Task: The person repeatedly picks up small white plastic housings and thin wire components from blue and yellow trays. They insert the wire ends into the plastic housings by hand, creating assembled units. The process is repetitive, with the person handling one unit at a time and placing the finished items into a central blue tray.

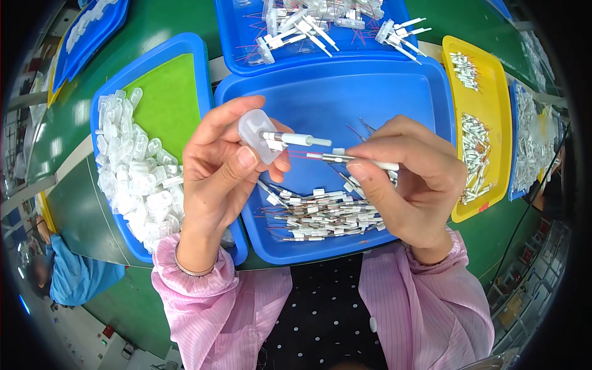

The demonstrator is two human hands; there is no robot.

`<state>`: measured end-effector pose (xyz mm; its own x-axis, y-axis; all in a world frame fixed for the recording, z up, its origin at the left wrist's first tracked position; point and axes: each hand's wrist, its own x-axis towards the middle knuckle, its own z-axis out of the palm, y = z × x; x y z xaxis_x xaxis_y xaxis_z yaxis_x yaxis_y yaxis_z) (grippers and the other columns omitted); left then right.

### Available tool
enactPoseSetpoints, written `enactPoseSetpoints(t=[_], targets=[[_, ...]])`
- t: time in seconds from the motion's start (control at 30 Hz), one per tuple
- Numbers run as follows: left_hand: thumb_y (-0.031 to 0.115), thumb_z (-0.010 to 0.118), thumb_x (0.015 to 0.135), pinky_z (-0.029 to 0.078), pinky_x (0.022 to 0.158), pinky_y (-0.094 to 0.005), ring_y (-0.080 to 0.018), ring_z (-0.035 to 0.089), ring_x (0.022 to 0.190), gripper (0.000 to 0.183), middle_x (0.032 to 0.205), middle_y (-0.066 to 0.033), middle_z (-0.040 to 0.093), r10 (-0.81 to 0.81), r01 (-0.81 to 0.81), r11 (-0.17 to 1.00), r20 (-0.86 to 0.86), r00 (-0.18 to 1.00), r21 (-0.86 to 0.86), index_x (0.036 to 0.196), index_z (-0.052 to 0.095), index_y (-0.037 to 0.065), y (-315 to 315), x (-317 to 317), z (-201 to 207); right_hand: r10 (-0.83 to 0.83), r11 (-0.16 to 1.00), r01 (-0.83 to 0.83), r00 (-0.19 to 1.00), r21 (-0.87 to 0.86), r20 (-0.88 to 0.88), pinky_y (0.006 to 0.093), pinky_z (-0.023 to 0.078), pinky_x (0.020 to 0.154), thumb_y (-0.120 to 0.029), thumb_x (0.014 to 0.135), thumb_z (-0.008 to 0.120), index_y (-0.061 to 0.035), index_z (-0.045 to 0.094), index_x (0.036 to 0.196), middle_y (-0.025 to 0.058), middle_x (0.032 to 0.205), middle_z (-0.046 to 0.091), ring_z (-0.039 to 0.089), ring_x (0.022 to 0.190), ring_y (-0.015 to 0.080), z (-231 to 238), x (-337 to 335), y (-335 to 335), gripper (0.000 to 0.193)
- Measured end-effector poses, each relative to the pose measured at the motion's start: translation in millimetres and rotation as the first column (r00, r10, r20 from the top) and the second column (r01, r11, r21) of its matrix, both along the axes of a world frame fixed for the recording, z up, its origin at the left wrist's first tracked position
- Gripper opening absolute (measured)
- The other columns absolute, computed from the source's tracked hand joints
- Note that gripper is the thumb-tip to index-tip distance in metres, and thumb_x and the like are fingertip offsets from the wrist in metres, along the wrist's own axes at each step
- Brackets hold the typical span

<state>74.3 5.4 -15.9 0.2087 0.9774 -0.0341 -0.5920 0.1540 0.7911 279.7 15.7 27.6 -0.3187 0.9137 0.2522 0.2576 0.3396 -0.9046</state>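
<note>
My left hand (216, 154) grips a translucent plastic housing (251, 126) between thumb and fingers. A white-tipped rod (296, 139) with a metal collar sticks out of it toward the right. Between thumb and forefinger, my right hand (413, 172) pinches a second slim white rod (320, 156) with a metal band, its thin red wires pointing at the housing. A small gap parts this rod's body from the housing; whether the wires enter it I cannot tell. Both hands are above a blue tray (394, 80), where many similar rods (327, 216) lie heaped near its front edge.
At left, a blue tray (200, 68) with a green lining holds a pile of translucent housings (142, 179). Another blue tray (231, 37) behind holds assembled pieces (308, 24). A yellow tray (502, 123) with small white parts stands right. Someone in blue (83, 271) is at far left.
</note>
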Motion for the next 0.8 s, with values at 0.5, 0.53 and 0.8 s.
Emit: enactPoseSetpoints(t=[0.5, 0.53, 0.8], targets=[[-0.002, 0.057, 0.08, 0.053, 0.064, -0.028, -0.0215, 0.062, 0.079, 0.041, 0.099, -0.0239, 0.057, 0.078, -0.049, 0.982, -0.159, 0.984, 0.183, 0.118, 0.044, -0.006, -1, 1, -4, -0.088, 0.901, -0.022, 0.969, 0.434, 0.232, 0.0255, 0.035, 0.041, 0.007, 0.059, 0.069, 0.0026, 0.062, 0.082, 0.0091, 0.065, 0.054, 0.049, 0.048, 0.0172, -1, -9, -9, 0.025], [-0.003, 0.057, 0.08, 0.053, 0.064, -0.028, -0.0214, 0.062, 0.079, 0.04, 0.099, -0.0239, 0.057, 0.082, -0.046, 0.98, -0.178, 0.981, 0.195, 0.118, 0.044, -0.007, -1, 1, -4, -0.101, 0.896, -0.017, 0.965, 0.444, 0.242, 0.0256, 0.035, 0.041, 0.007, 0.059, 0.069, 0.0025, 0.062, 0.082, 0.009, 0.065, 0.053, 0.049, 0.048, 0.0171, -1, -9, -10, 0.025], [-0.004, 0.058, 0.078, 0.054, 0.065, -0.0286, -0.0218, 0.062, 0.079, 0.041, 0.099, -0.0241, 0.058, 0.073, -0.035, 0.979, -0.188, 0.979, 0.199, 0.117, 0.045, -0.008, -2, 3, -1, -0.066, 0.893, -0.06, 0.963, 0.445, 0.262, 0.0256, 0.036, 0.04, 0.006, 0.059, 0.07, 0.0015, 0.062, 0.082, 0.0087, 0.065, 0.054, 0.049, 0.047, 0.0164, 1, -13, -13, 0.026]])
